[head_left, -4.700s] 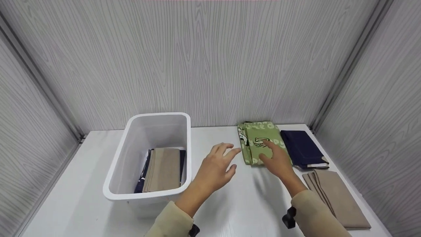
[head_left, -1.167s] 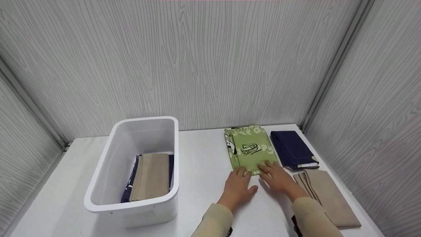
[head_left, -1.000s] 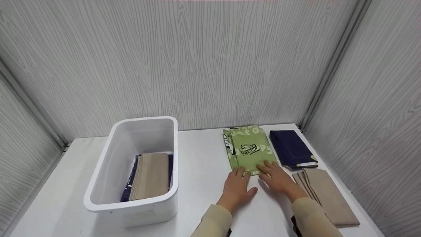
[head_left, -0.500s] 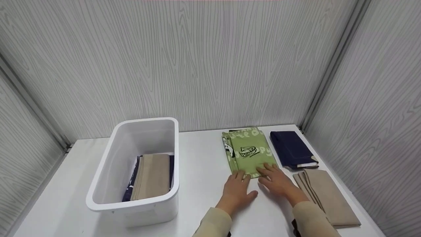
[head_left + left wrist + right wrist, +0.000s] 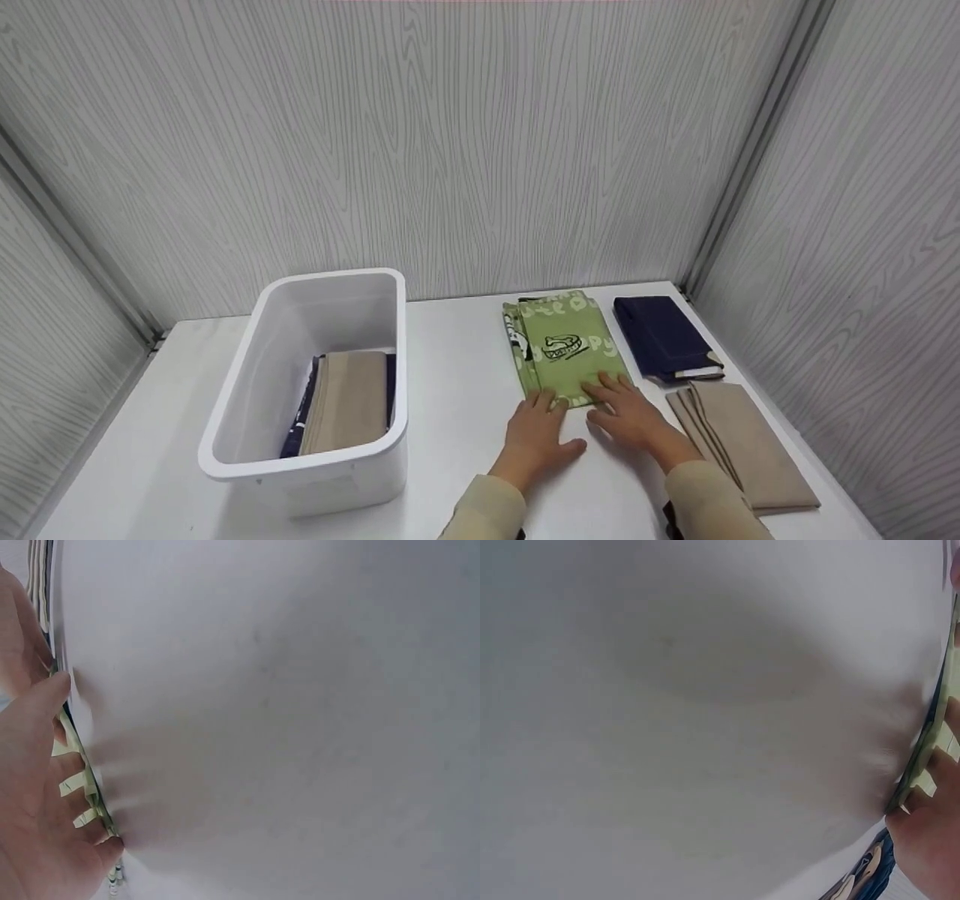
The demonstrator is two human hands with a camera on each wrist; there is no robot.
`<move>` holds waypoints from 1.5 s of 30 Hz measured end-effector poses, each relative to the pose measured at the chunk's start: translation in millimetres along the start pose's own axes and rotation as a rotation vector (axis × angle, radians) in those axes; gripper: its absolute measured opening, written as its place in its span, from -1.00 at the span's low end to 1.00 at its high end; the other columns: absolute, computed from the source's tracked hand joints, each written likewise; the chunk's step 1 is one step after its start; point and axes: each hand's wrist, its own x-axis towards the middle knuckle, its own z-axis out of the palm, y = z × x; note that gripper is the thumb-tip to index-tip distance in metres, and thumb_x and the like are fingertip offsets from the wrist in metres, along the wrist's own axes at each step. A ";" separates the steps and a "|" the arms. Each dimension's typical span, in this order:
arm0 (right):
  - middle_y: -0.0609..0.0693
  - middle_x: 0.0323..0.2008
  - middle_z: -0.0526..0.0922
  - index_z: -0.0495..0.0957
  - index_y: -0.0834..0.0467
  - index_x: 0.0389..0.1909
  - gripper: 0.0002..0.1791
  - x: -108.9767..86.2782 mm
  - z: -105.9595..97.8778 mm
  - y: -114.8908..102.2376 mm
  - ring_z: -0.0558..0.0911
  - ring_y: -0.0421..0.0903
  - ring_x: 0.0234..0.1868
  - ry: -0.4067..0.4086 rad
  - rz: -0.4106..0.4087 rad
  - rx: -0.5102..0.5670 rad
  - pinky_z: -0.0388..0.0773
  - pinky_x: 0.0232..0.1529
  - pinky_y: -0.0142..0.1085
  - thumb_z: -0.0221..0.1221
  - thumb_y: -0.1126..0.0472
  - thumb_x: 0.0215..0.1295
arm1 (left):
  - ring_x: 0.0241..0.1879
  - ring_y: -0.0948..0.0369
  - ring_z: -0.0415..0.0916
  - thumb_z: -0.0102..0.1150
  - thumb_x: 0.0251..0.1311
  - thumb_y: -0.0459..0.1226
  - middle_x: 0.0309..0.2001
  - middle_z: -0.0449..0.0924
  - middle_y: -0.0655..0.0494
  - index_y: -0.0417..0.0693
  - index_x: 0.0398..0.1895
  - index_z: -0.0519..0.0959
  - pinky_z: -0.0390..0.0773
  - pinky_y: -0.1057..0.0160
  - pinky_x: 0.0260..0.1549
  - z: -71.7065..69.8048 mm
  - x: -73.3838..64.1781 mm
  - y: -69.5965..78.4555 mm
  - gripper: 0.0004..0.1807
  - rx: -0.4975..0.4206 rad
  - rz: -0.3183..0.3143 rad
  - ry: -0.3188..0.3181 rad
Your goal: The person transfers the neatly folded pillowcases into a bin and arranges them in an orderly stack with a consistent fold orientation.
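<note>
Presently noting white bin [image 5: 345, 481] in the table's [image 5: 454, 360] left half, containing beige cloth [image 5: 352, 401] between strips of navy fabric [image 5: 297, 430]. Observing left hand [image 5: 534, 436], with fingers extended, resting on front border of green cloth [image 5: 571, 364] near rear edge, right of middle; likewise observing right hand [image 5: 628, 415]. Finding navy cloth [image 5: 664, 337] by right rear corner, tan cloth [image 5: 750, 446] along right edge.

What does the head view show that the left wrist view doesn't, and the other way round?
Only the head view: the white bin, the tan folded cloth inside it, and the black drawing atop the green folded cloth.

Only the left wrist view: the palm side of the left hand.

Both: that hand, the right hand, the green cloth and the white table.
</note>
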 end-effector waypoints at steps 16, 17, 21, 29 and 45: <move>0.36 0.45 0.20 0.41 0.14 0.39 -0.30 -3.4 -3.7 -5.6 0.01 0.53 0.45 -0.013 -0.042 0.000 0.01 0.37 0.39 0.22 0.00 0.23 | 0.39 -0.01 0.30 0.20 0.13 0.27 0.39 0.36 -0.01 0.01 0.37 0.44 0.33 0.00 0.35 -11.3 -5.6 0.7 -0.17 -0.001 0.005 -0.025; 0.37 0.45 0.20 0.41 0.14 0.39 -0.30 -3.8 -4.0 -5.7 0.01 0.54 0.45 -0.011 -0.048 0.000 0.02 0.36 0.40 0.23 0.00 0.23 | 0.39 -0.01 0.29 0.20 0.13 0.28 0.40 0.35 0.00 0.02 0.38 0.43 0.33 0.00 0.35 -10.8 -5.7 1.0 -0.17 0.004 0.004 -0.026; 0.36 0.46 0.19 0.40 0.13 0.39 -0.29 -5.1 -3.5 -4.9 0.00 0.54 0.45 -0.015 -0.046 0.003 0.00 0.36 0.41 0.24 -0.02 0.23 | 0.40 0.00 0.28 0.20 0.12 0.30 0.41 0.34 0.01 0.05 0.39 0.42 0.33 0.01 0.35 -10.4 -7.0 1.4 -0.16 0.020 -0.002 -0.031; 0.34 0.47 0.18 0.38 0.10 0.41 -0.29 -5.7 -1.6 -4.1 -0.01 0.53 0.46 -0.020 -0.039 -0.008 -0.02 0.35 0.43 0.23 -0.04 0.26 | 0.41 0.00 0.27 0.23 0.10 0.28 0.42 0.33 0.02 0.06 0.38 0.42 0.30 0.00 0.37 -15.1 -10.8 2.4 -0.16 0.006 -0.015 -0.048; 0.34 0.46 0.20 0.39 0.11 0.40 -0.28 -10.3 0.9 -5.4 0.00 0.52 0.46 -0.025 -0.067 -0.009 0.00 0.37 0.40 0.23 -0.07 0.25 | 0.39 0.05 0.29 0.05 0.13 0.42 0.37 0.37 0.09 0.12 0.37 0.44 0.32 0.00 0.36 -10.4 -13.8 -2.8 -0.14 0.058 0.016 -0.049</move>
